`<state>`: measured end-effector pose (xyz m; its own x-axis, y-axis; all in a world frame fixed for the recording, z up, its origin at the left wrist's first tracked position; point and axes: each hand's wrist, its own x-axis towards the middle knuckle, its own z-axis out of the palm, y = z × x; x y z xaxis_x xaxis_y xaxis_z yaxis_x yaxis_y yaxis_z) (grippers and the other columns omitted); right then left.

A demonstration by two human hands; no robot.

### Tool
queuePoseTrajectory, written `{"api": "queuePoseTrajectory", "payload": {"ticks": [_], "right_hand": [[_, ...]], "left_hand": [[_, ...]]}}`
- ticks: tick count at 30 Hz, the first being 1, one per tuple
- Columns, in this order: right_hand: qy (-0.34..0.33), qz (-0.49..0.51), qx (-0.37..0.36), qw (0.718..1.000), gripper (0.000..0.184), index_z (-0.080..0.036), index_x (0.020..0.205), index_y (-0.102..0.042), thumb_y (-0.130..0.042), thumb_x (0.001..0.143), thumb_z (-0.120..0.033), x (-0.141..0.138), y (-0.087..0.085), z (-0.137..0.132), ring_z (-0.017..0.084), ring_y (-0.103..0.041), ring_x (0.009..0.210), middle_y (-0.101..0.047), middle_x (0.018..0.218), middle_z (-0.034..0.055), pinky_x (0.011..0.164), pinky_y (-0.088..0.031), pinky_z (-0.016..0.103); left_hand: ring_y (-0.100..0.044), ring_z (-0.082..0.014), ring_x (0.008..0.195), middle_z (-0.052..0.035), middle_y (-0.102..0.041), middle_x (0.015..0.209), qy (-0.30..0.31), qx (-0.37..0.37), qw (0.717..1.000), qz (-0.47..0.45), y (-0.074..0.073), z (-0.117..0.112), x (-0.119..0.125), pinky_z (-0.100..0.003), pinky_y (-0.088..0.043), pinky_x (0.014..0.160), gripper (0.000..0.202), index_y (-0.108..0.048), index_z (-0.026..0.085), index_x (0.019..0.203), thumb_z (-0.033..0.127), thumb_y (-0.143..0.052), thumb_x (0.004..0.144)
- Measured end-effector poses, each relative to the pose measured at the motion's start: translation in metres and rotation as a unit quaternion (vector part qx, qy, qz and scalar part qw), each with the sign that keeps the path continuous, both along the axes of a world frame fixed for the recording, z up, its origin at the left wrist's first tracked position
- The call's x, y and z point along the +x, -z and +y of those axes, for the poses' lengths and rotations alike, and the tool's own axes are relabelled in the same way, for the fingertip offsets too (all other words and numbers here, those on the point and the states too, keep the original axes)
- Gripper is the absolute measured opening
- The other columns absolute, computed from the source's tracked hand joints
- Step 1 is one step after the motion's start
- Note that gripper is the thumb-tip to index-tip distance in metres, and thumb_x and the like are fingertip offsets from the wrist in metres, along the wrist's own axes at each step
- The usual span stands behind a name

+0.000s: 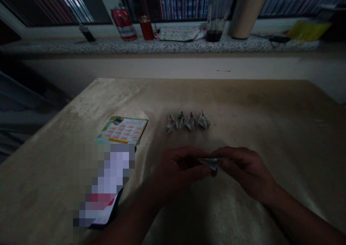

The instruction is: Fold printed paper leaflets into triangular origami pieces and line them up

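Note:
Between the fingertips of both hands is a small folded paper triangle (212, 163), its point toward me. My left hand (183, 167) pinches its left end, with the thumb below and the fingers along the top edge. On the other end my right hand (242, 165) has closed its thumb and fingers, hiding part of the paper. Just beyond the hands, several folded paper pieces (190, 122) with printed patterns stand in a row on the table (256, 111).
Left of the hands lies a stack of printed calendar sheets (125, 128). Below it is a phone (104, 212), mostly pixelated. The windowsill (173, 48) behind holds a red can (124, 25), a red jar (146, 28), a clear cup (216, 21) and a cardboard tube (248, 12).

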<state>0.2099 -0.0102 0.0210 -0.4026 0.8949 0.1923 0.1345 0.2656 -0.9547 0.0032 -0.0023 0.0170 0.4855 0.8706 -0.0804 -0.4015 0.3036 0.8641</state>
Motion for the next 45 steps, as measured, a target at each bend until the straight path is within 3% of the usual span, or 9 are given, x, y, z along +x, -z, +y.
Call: {"api": "queuePoseTrajectory", "payload": {"ticks": [4,14,19,22,24,27,31,35,45], "right_hand": [[0.009,-0.005,-0.01,1.0,0.015,-0.022,0.099,-0.078,-0.064,0.098,-0.027,0.0,-0.007,0.001,0.011,-0.069,0.063,-0.075,0.071,-0.0006,0.059,-0.053,0.018],[0.08,-0.073,0.178,0.978,0.018,-0.022,0.102,-0.079,-0.063,0.096,-0.016,0.001,0.003,-0.004,0.01,-0.066,0.055,-0.073,0.069,-0.0005,0.052,-0.049,0.019],[0.107,-0.027,0.104,0.989,0.015,-0.023,0.095,-0.081,-0.068,0.093,-0.016,-0.007,0.007,-0.009,0.008,-0.064,0.046,-0.069,0.057,-0.0036,0.046,-0.05,0.015],[0.114,0.032,0.03,0.992,0.007,-0.023,0.091,-0.081,-0.075,0.09,-0.02,-0.012,0.007,-0.012,0.009,-0.066,0.043,-0.072,0.056,-0.0038,0.044,-0.052,0.014],[0.121,0.045,0.034,0.991,0.004,-0.023,0.089,-0.081,-0.077,0.088,-0.022,-0.012,0.007,-0.014,0.011,-0.07,0.049,-0.075,0.061,-0.0021,0.048,-0.055,0.015],[0.125,0.042,0.1,0.986,0.004,-0.023,0.092,-0.081,-0.078,0.088,-0.023,-0.007,0.005,-0.013,0.012,-0.073,0.06,-0.077,0.072,0.0006,0.055,-0.057,0.018],[0.097,0.049,0.171,0.979,0.01,-0.023,0.1,-0.079,-0.073,0.093,-0.024,-0.001,0.006,-0.014,0.015,-0.074,0.068,-0.077,0.08,0.0035,0.059,-0.06,0.023],[0.106,0.04,0.191,0.975,0.013,-0.024,0.103,-0.076,-0.072,0.092,-0.017,-0.002,0.008,-0.017,0.016,-0.074,0.074,-0.078,0.087,0.0045,0.063,-0.062,0.025],[0.146,0.024,0.165,0.975,0.014,-0.022,0.096,-0.073,-0.071,0.089,-0.009,-0.01,0.002,-0.019,0.015,-0.076,0.073,-0.08,0.085,0.0038,0.063,-0.063,0.022]], "left_hand": [[-0.074,-0.0111,0.077,-0.001,-0.082,0.085,0.006,0.007,1.0,0.013,0.002,0.0,-0.002,-0.018,-0.055,0.07,0.028,-0.081,0.024,0.1,0.009,-0.085,0.077],[-0.069,-0.0131,0.073,-0.0019,-0.077,0.083,-0.003,-0.014,0.99,0.14,0.004,-0.003,0.002,-0.023,-0.053,0.069,0.028,-0.08,0.021,0.099,0.018,-0.086,0.072],[-0.063,-0.0116,0.069,0.0005,-0.068,0.077,-0.099,0.171,0.947,0.254,0.005,-0.005,0.006,-0.022,-0.049,0.064,0.012,-0.077,0.019,0.083,0.01,-0.078,0.075],[-0.059,-0.0089,0.067,0.0013,-0.062,0.078,-0.177,0.297,0.902,0.258,0.005,-0.004,0.006,-0.018,-0.047,0.06,0.021,-0.076,0.018,0.077,-0.001,-0.071,0.072],[-0.059,-0.0087,0.065,0.001,-0.062,0.077,-0.198,0.351,0.879,0.256,0.003,-0.004,0.004,-0.018,-0.047,0.058,0.025,-0.077,0.018,0.08,-0.003,-0.069,0.071],[-0.063,-0.0108,0.061,0.0,-0.069,0.074,-0.175,0.39,0.872,0.239,-0.003,-0.006,0.0,-0.021,-0.051,0.059,0.021,-0.079,0.02,0.094,0.006,-0.075,0.079],[-0.072,-0.0138,0.061,-0.0009,-0.079,0.073,-0.143,0.38,0.883,0.235,-0.012,-0.01,-0.002,-0.023,-0.056,0.06,0.013,-0.081,0.024,0.096,0.017,-0.08,0.084],[-0.076,-0.0144,0.07,-0.0012,-0.082,0.081,-0.141,0.339,0.912,0.186,-0.014,-0.012,0.001,-0.022,-0.058,0.064,0.018,-0.082,0.026,0.092,0.012,-0.082,0.081],[-0.071,-0.016,0.078,-0.0025,-0.076,0.084,-0.175,0.18,0.955,0.157,0.002,-0.018,0.009,-0.026,-0.057,0.072,0.013,-0.075,0.02,0.09,0.02,-0.082,0.079]]}}
